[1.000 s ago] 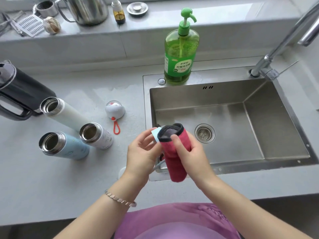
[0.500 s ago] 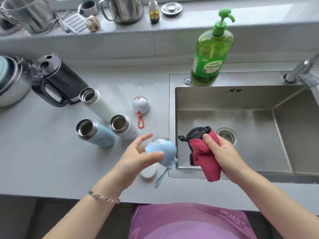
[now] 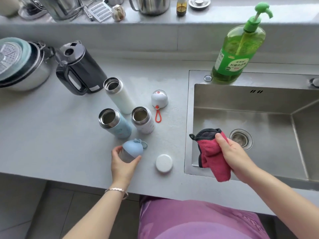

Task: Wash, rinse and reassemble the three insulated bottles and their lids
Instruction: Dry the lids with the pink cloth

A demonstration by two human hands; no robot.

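"Steel mouths stood open on all three: the white bottle (image 3: 119,95) at the back, the blue bottle (image 3: 114,124) and the short pale bottle (image 3: 143,120) in front, upright and close together on the counter (image 3: 51,135). We judged that a careless sweep of the arm could topple one into the others."

"We agreed. Just in front of the blue bottle, the left hand (image 3: 121,165) grasped the blue lid (image 3: 132,150), thumb on one side and fingers curled round the other, wrist low over the counter. We could not tell whether the lid touched the surface. If it was wet, we thought so light a grip might let it slip."

"And the other lids?"

"The lid with the red loop (image 3: 159,100) lay beside the bottles. The round white lid (image 3: 164,163) sat nearer the counter's front, just left of the sink (image 3: 276,118). We feared a nudge could send that one off the edge, or that lids might be swapped between bottles."

"Further right, the right hand (image 3: 233,156) clenched the red cloth (image 3: 213,157), thumb on top, forearm reaching in from the lower right. The cloth hung across the sink's left rim, so we expected drips on the counter."
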